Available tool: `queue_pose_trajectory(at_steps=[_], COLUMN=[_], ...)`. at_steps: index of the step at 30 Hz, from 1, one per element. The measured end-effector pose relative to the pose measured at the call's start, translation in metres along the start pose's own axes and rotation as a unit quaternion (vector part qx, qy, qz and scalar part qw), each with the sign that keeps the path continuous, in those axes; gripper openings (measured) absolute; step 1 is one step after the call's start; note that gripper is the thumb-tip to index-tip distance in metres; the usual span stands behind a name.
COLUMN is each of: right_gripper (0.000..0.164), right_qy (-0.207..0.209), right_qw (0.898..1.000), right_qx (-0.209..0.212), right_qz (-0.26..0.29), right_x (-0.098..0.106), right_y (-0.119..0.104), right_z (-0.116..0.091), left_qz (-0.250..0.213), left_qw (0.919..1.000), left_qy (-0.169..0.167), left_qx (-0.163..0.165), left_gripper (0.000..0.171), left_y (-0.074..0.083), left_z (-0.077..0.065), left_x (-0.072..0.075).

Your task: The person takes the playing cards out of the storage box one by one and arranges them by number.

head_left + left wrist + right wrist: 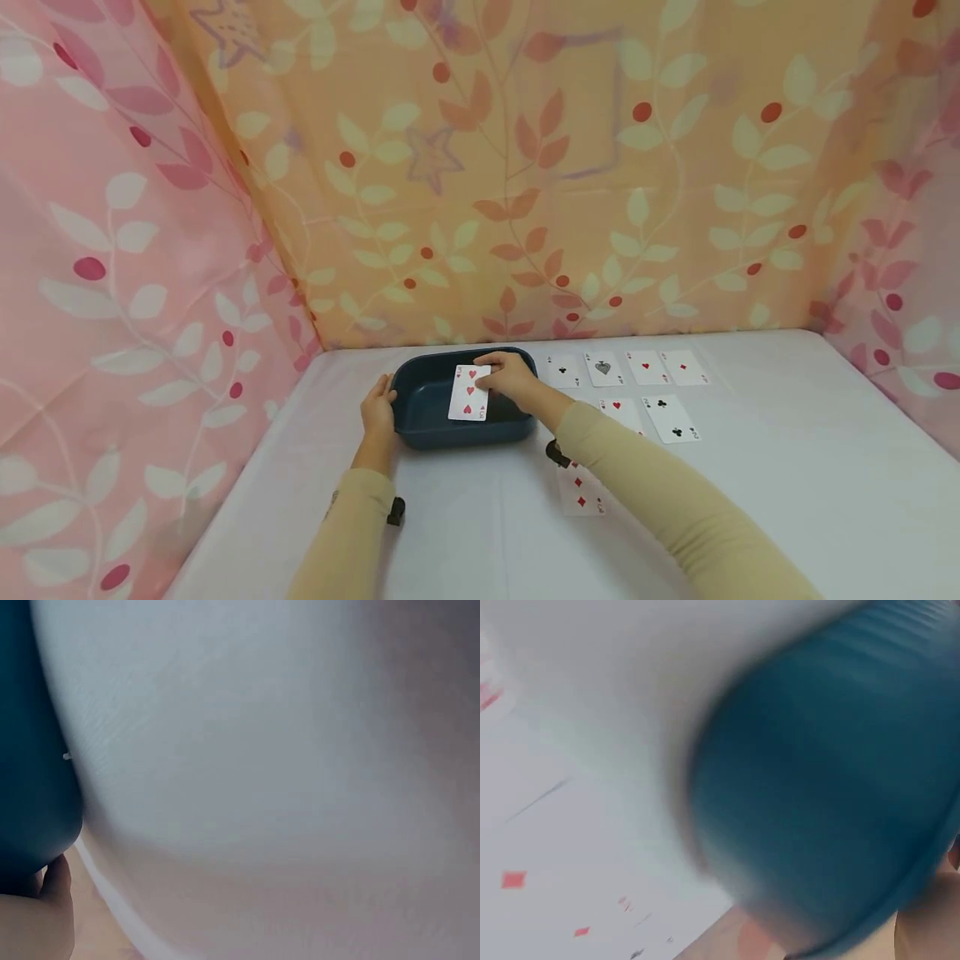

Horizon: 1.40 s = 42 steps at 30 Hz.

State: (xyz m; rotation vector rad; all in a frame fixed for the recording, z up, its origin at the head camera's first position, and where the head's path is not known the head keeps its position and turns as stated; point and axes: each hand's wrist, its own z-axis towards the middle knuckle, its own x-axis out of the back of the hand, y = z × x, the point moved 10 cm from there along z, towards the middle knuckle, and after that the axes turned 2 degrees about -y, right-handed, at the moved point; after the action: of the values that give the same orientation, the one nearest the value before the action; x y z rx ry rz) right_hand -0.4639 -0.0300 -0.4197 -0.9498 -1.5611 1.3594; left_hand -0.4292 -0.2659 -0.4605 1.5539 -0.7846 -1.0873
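A dark blue plastic tub (pixel 465 435) stands on the white table. My left hand (pixel 378 408) grips its left end, fingers at the rim; part of that hand (pixel 45 911) shows beside the tub (pixel 34 750) in the left wrist view. Over the tub's opening, my right hand (pixel 512 379) pinches a three of hearts playing card (pixel 467 400) by its right edge, face up. In the right wrist view, the tub's outer wall (pixel 817 772) fills much of the picture and the card is hidden.
Right of the tub lies a row of aces: clubs (pixel 562 372), spades (pixel 604 370), hearts (pixel 647 367) and diamonds (pixel 686 367). Nearer are a two of hearts (pixel 618 408), a two of clubs (pixel 670 418) and a three of diamonds (pixel 582 493), partly under the right sleeve. Patterned cloth walls surround the table.
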Motion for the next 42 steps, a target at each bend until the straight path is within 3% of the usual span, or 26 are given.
queue_pose_trajectory(at_steps=[1,5,7,8,12,15,18,27,42], right_gripper=[0.041,0.043,0.043,0.043,0.043,0.044,0.044,0.045,0.047], right_qy=[0.004,0.009,0.009,0.007,0.008,0.011,0.008,0.001,-0.014], right_qw=[1.0,1.0,0.999,0.999,0.998,0.998,0.998,0.998,0.998], right_qx=[-0.002,-0.023,-0.034,-0.039,-0.051,-0.058,-0.062,-0.06,-0.062], right_qz=[0.002,0.01,0.013,0.013,0.019,0.021,0.023,0.034,0.024], right_x=[0.005,0.022,0.029,0.033,0.047,0.057,0.065,0.09,0.119], right_y=[0.0,0.002,0.003,0.003,0.003,0.004,0.005,0.005,0.009], right_z=[-0.001,-0.006,-0.009,-0.011,-0.017,-0.022,-0.028,-0.047,-0.072], left_qz=[-0.01,-0.007,0.018,0.031,0.077,0.083,0.075,0.107,0.059], left_qw=[0.9999,0.9989,0.9987,0.9983,0.9965,0.9955,0.9948,0.9878,0.9915], left_qy=[-0.003,-0.037,-0.04,-0.041,-0.025,-0.03,-0.045,-0.093,-0.093], left_qx=[0.007,-0.028,-0.026,-0.027,0.02,0.033,0.052,0.066,0.07], left_gripper=[0.059,0.067,0.069,0.069,0.062,0.058,0.06,0.06,0.061], left_y=[-0.005,-0.032,-0.034,-0.031,0.002,0.021,0.031,0.024,0.014], left_z=[0.006,0.047,0.053,0.053,0.016,-0.004,-0.014,-0.009,-0.01], left_x=[0.002,0.021,0.024,0.024,0.011,0.005,0.001,0.001,0.005])
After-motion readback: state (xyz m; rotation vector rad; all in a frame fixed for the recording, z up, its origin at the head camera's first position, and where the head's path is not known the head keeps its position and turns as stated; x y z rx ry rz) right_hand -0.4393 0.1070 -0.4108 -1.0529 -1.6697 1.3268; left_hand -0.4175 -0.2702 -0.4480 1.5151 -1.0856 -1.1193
